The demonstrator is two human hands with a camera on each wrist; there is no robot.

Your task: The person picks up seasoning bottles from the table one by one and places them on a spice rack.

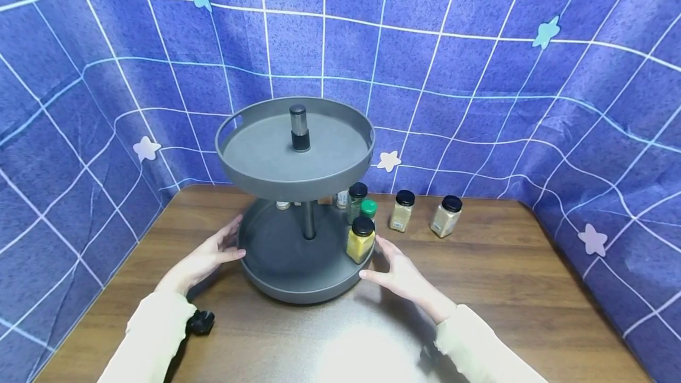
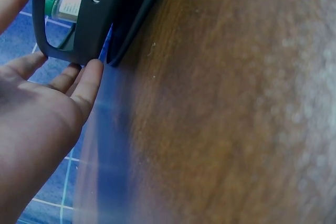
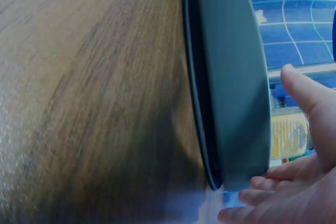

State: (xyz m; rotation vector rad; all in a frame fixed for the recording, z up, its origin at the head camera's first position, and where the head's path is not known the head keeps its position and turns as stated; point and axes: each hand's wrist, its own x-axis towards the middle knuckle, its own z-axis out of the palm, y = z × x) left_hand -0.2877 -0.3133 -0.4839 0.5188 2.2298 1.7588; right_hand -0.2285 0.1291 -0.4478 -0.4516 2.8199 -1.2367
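Between my hands stands a grey two-tier turntable organizer, its upper tray bare around a central post. Against the left side of the lower tray rest the fingers and thumb of my left hand. On the opposite side, the fingers of my right hand touch the outer wall; in the right wrist view its thumb is stretched out near the rim. A black-capped jar of yellow powder sits on the lower tray by the right hand. Behind it are a green-capped bottle and a dark-capped jar.
Two black-capped jars of pale powder, the nearer-in one and the outer one, stand on the wooden table to the right. More small bottles are partly hidden under the upper tray. A blue gridded curtain surrounds the table.
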